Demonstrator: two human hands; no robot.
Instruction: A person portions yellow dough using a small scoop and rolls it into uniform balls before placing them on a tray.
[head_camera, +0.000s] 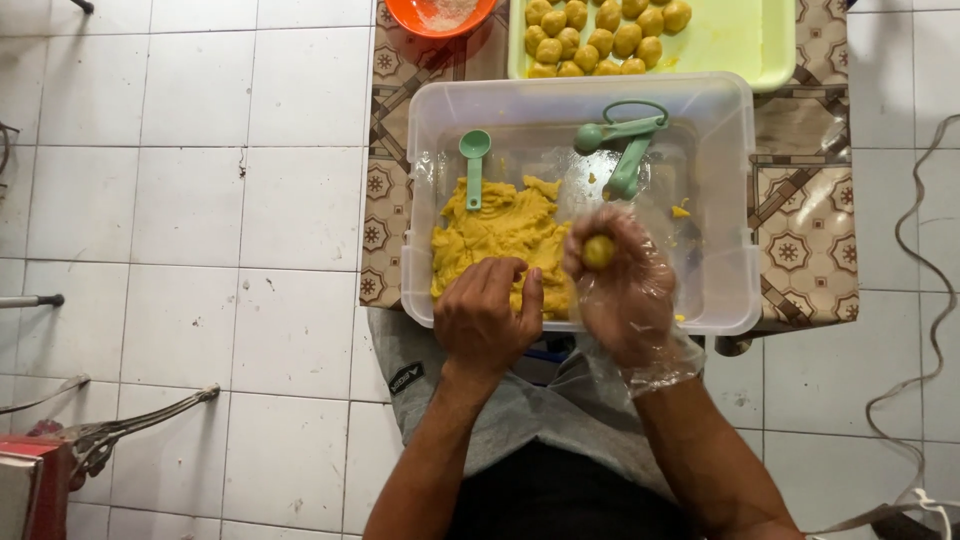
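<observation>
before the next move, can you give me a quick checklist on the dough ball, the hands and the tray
1. Dough ball formed and round in the right hand: ok.
2. Right hand covered by a clear plastic glove: ok.
3. Left hand gloved too: not ok, it is bare and rests at the edge of the yellow dough mass.
4. Dough left in the clear plastic tub: ok, a good heap on its left side.
5. Free space on the green tray beside the finished dough balls: ok, its right part is bare.
6. Green measuring spoons clear of the hands: ok.
</observation>
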